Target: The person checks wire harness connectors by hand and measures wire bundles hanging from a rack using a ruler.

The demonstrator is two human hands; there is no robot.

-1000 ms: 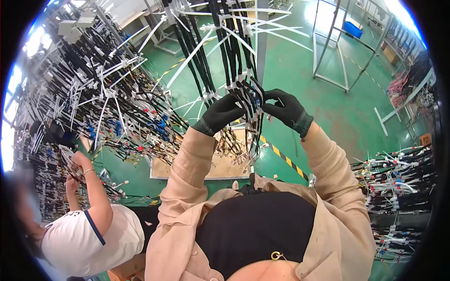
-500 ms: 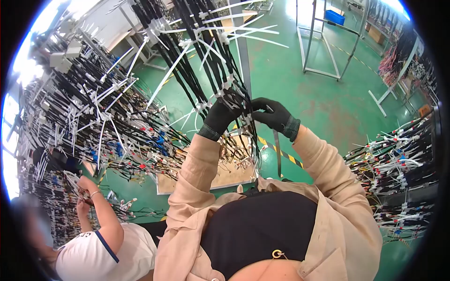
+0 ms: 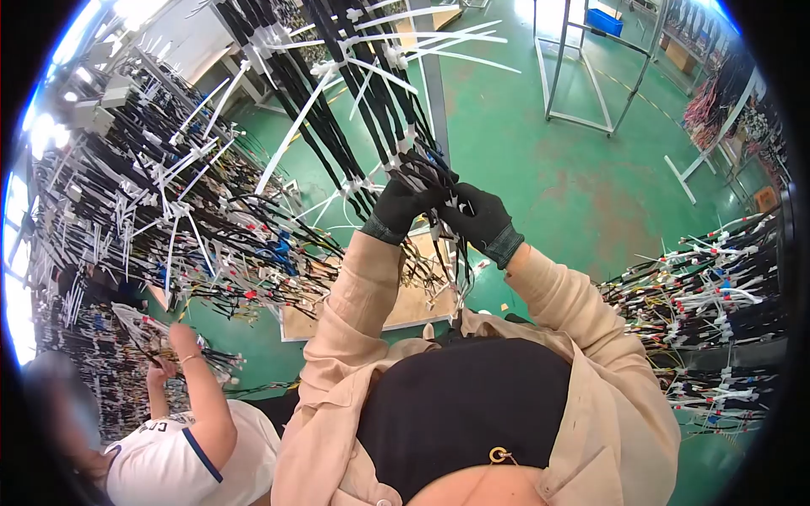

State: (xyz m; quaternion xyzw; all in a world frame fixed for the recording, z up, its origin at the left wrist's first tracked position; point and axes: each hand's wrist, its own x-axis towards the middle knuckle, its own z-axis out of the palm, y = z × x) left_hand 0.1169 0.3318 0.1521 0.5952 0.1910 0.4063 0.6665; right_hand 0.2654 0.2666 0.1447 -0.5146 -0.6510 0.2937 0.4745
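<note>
Black wire bundles (image 3: 380,101) with white cable ties hang down in front of me and fan into thin branches with small connectors at their lower end. My left hand (image 3: 400,211), in a dark glove, is closed around the bundle from the left. On the right side of the same bundle, my right hand (image 3: 481,221), gloved too, has its fingers pressed on the wires, close beside the left one. The fingertips are partly hidden among the wires. Long white cable ties (image 3: 456,38) stick out above both hands.
Dense hanging harnesses (image 3: 169,202) fill the left side. A co-worker in a white shirt (image 3: 169,455) handles wires at lower left. More harnesses (image 3: 717,295) hang at right. A metal frame (image 3: 578,125) and blue bin (image 3: 604,22) stand behind. Below the hands lies a brown board (image 3: 405,312).
My right hand has moved left and down, nearer my left hand, and closed on the wires. The strap dangling beneath it is out of sight. The view has shifted, and the co-worker's hands have moved.
</note>
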